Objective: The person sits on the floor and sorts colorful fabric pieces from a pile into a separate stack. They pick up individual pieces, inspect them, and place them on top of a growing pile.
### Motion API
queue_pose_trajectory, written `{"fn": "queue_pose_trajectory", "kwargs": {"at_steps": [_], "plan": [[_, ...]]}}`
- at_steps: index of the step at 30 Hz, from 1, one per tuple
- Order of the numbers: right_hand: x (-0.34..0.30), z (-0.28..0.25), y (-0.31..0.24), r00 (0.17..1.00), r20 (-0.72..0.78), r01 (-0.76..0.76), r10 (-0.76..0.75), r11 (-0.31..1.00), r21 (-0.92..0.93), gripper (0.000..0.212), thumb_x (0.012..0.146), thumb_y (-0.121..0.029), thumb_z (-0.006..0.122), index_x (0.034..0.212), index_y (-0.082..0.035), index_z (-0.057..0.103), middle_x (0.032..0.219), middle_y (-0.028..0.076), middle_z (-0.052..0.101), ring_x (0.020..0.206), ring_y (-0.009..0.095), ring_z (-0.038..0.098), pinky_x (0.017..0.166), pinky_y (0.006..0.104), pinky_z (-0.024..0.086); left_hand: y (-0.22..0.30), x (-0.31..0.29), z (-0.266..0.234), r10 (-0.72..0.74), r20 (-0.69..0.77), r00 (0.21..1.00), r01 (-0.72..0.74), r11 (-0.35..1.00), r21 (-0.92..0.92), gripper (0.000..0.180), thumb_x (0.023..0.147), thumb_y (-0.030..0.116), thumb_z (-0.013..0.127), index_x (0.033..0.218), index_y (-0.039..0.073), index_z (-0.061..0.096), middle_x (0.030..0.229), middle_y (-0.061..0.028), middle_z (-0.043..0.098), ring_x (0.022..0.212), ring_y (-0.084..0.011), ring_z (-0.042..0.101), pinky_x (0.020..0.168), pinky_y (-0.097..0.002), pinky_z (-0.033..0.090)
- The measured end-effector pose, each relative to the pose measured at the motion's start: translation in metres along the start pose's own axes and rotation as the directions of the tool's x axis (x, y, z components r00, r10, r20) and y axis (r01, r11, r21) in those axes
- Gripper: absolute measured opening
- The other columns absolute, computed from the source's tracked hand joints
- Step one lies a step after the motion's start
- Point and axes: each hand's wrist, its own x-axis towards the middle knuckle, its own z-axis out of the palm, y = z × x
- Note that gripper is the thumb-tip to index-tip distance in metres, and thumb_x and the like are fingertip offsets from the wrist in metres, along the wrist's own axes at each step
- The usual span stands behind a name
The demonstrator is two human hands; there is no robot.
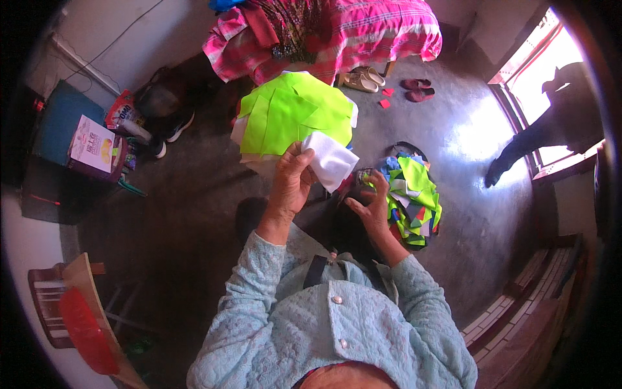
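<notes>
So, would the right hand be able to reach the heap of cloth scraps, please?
Probably yes: the right hand looks empty, and the heap of cloth scraps lies just to its right with nothing visible in between, though depth is unclear.

Premises appear a home: 1 cloth-draped bed or couch (382, 29), beige shoes (360, 81) and red shoes (420, 95) on floor (460, 201).

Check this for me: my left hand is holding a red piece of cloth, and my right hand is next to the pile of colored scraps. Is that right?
Not quite: the head view shows the piece of cloth in your left hand is white, not red. Your right hand is next to the pile of colored scraps.
</notes>
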Motion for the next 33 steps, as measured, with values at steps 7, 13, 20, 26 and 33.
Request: {"fn": "queue_pose_trajectory", "kwargs": {"at_steps": [7,13,20,26,33], "plan": [[0.036,0.034,-0.018,0.979,0.043,0.202,-0.198,0.972,-0.119,0.057,0.066,-0.020,0.084,0.112,-0.001,0.057,0.106,0.012,0.058,0.103,0.028,0.056,0.091,0.0380,0.046,0.017,-0.016,0.006,-0.008,-0.008,1.000,0.008,0.999,-0.037,0.028,0.090,0.019,0.060,0.115,0.006,0.057,0.107,-0.0043,0.063,0.099,-0.0154,0.062,0.084,-0.0338,0.054],[0.048,0.031,-0.037,0.995,0.086,0.056,-0.055,0.998,-0.008,0.018,0.076,-0.003,0.072,0.093,-0.003,0.067,0.085,0.010,0.070,0.075,0.014,0.066,0.069,0.0271,0.052,0.030,-0.023,-0.019,0.142,-0.218,0.965,-0.147,0.989,-0.009,0.030,0.088,0.019,0.064,0.116,0.009,0.057,0.106,-0.0032,0.064,0.096,-0.0167,0.063,0.076,-0.0336,0.056],[0.082,0.010,-0.064,0.958,0.250,0.181,-0.138,0.971,-0.154,0.029,0.071,0.006,0.063,0.099,-0.004,0.068,0.090,0.010,0.070,0.086,0.019,0.068,0.077,0.0302,0.052,0.042,-0.020,-0.075,0.109,-0.349,0.931,-0.093,0.994,0.062,0.026,0.088,0.016,0.064,0.113,0.009,0.060,0.101,-0.0043,0.064,0.086,-0.0164,0.064,0.056,-0.0339,0.056],[0.166,0.045,-0.096,0.845,0.174,0.534,-0.506,0.815,-0.225,0.032,0.068,0.003,0.061,0.097,-0.006,0.068,0.093,0.014,0.067,0.089,0.034,0.064,0.080,0.0386,0.051,0.097,0.039,-0.088,0.141,-0.348,0.927,-0.075,0.978,0.196,0.021,0.091,0.016,0.059,0.111,0.011,0.063,0.097,-0.0045,0.068,0.081,-0.0146,0.067,0.052,-0.0288,0.057],[0.200,0.076,-0.149,0.564,-0.043,0.729,-0.825,0.521,-0.443,0.025,0.069,-0.006,0.066,0.093,-0.014,0.067,0.096,0.006,0.063,0.099,0.027,0.057,0.088,0.0394,0.038,0.147,0.063,-0.075,0.334,-0.155,0.930,-0.264,0.899,0.350,0.029,0.092,0.016,0.059,0.121,0.012,0.059,0.100,-0.0026,0.067,0.080,-0.0122,0.065,0.049,-0.0264,0.053]]}}
